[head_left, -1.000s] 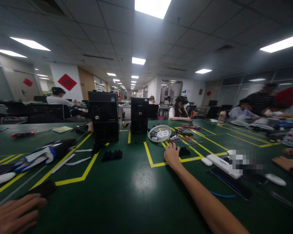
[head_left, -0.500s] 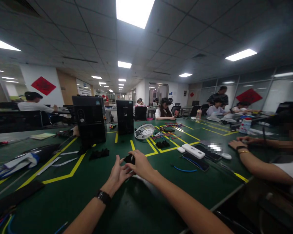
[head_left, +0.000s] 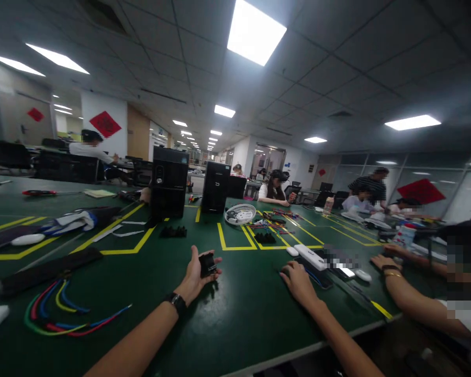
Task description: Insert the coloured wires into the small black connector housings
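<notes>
My left hand (head_left: 196, 273) is held palm up over the middle of the table, a dark watch on its wrist. A small black block-like part (head_left: 208, 265) lies in it, held against the fingers; its exact kind is unclear. To the right, my right hand (head_left: 300, 285) is down on the green table (head_left: 239, 314), with fingers curled over a short blue wire. The hand hides most of that wire. Beside the right hand are a white mouse-like piece (head_left: 292, 251) and a white power bank (head_left: 310, 256). Several similar black ridged parts (head_left: 265, 238) stand farther back.
Two black computer towers (head_left: 168, 183) stand at the back. A white basket (head_left: 240, 214) sits near tangled coloured wires (head_left: 278, 222). Bundled wires (head_left: 58, 314) lie front left, by a black sleeve (head_left: 49, 269). At right, a co-worker's hands (head_left: 387, 262) rest on the table.
My hands came together at the black part, then parted. The part now sits in my left hand, while my right hand moved right and down onto the blue wire. The view has shifted.
</notes>
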{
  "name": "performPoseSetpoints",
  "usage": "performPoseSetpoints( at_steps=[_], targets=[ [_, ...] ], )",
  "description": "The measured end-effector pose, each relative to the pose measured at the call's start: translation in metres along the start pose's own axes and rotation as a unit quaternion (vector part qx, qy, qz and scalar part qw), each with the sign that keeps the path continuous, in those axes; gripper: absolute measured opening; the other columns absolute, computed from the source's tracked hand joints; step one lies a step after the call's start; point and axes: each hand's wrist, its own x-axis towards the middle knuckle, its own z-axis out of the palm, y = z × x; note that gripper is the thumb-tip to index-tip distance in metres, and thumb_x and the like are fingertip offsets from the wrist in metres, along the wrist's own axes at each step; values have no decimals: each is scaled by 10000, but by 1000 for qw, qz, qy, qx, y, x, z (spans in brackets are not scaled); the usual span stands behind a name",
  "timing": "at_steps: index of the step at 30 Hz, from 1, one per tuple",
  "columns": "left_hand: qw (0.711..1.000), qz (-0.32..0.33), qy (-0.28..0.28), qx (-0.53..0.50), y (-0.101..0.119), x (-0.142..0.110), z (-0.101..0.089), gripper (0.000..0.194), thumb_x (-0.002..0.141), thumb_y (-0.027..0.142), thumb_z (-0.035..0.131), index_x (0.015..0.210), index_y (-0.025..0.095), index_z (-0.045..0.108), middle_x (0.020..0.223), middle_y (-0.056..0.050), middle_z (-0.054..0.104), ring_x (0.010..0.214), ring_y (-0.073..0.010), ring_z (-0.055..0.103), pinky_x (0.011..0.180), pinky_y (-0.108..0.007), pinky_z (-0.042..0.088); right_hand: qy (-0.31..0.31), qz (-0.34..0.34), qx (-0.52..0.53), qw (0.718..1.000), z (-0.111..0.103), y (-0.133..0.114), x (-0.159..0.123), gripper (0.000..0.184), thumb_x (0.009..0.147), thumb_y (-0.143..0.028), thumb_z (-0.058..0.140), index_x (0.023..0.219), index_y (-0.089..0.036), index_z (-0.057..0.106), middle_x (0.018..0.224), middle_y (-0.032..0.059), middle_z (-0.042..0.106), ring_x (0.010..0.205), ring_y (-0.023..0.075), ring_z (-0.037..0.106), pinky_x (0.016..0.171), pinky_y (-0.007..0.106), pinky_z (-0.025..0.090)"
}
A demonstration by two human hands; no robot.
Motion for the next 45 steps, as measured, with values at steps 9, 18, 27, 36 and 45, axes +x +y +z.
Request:
performPoseSetpoints(
  at_steps=[9, 18, 27, 36, 45],
  targets=[
    [996, 78, 34, 6, 7, 18, -8, 503, 896, 582, 293, 993, 137, 507, 753, -94, 663, 497, -171, 629, 497, -305, 515, -36, -129, 177, 975, 18, -76, 33, 201, 917, -316, 353, 870, -221, 524, 838, 61, 612, 759, 208, 597, 679, 318, 437],
    [992, 97, 82, -28, 19, 38, -19, 473, 862, 599, 391, 960, 148, 494, 730, -70, 638, 557, -172, 648, 582, -353, 558, 41, -208, 354, 911, 30, -219, 73, 185, 915, -260, 395, 957, -192, 563, 852, 45, 659, 769, 178, 633, 691, 266, 451],
    [992, 88, 91, -14, 13, 37, -8, 411, 883, 540, 412, 840, 150, 533, 766, -75, 630, 698, -168, 651, 604, -298, 562, 19, -186, 392, 901, 41, -217, 69, 214, 902, -298, 449, 964, -195, 627, 797, 40, 676, 718, 181, 640, 653, 266, 478],
    [990, 83, 112, 7, 14, 34, -11, 419, 895, 527, 389, 901, 144, 559, 810, -73, 623, 710, -160, 630, 630, -318, 556, 13, -206, 390, 897, 37, -221, 63, 212, 901, -264, 455, 971, -200, 645, 818, 30, 687, 733, 170, 639, 690, 261, 466],
    [992, 87, 90, 19, 12, 30, -13, 429, 873, 534, 423, 921, 135, 573, 788, -79, 631, 655, -162, 624, 583, -314, 545, 23, -204, 389, 898, 31, -218, 57, 211, 891, -257, 455, 940, -202, 653, 807, 26, 692, 716, 167, 640, 676, 260, 471]
  ],
)
